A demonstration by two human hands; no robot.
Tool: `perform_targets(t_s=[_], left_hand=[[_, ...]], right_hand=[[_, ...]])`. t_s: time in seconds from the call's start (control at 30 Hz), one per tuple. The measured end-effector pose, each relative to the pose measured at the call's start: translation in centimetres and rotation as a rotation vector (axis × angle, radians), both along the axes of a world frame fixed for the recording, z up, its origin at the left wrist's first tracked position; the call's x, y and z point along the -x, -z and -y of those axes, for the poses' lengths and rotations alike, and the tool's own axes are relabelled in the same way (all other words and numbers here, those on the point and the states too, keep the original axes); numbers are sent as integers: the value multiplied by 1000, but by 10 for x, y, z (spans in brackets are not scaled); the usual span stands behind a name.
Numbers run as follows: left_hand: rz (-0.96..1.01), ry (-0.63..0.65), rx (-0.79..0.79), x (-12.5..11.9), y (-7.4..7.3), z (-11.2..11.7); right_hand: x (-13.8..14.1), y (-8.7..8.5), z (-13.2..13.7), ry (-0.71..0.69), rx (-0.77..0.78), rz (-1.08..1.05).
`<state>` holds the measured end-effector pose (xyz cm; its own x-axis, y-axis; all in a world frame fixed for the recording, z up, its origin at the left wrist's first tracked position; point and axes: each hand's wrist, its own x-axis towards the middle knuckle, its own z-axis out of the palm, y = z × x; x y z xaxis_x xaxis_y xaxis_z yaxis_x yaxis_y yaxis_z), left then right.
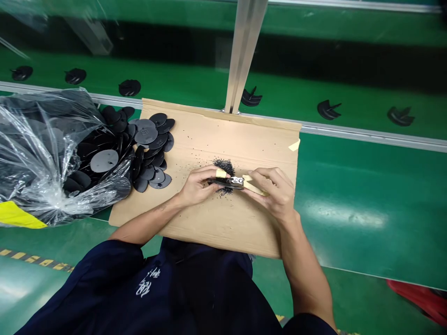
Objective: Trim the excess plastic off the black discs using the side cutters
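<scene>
My left hand is closed on a flat black plastic disc, held edge-on over a sheet of cardboard. Its thumb wears a strip of tape. My right hand grips a small pair of cutters with taped handles, the metal jaws touching the disc's edge. A little heap of black shavings lies on the cardboard just behind the hands.
A pile of black discs spills from a clear plastic bag at left. Behind runs a green conveyor carrying several black parts. A metal post rises at the cardboard's far edge.
</scene>
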<state>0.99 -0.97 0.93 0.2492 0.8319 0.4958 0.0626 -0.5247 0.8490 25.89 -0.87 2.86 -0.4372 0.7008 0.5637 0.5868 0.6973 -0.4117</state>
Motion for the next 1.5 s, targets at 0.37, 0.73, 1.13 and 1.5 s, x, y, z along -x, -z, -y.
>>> perform_targets(t_s=[0.37,0.73,1.13,1.5], left_hand=[[-32,22,-89,1,-2,-1],[-256,61,-141,6,-4,-2],[111,-299,316,36,5,-77],[-961,-339,62,98,-34,-242]], right_hand=[[3,-3,4,-57,205,-141],[1,-2,-7,-49,240,-70],[-14,36,-32,106,100,173],[-14,36,-26,198,210,265]])
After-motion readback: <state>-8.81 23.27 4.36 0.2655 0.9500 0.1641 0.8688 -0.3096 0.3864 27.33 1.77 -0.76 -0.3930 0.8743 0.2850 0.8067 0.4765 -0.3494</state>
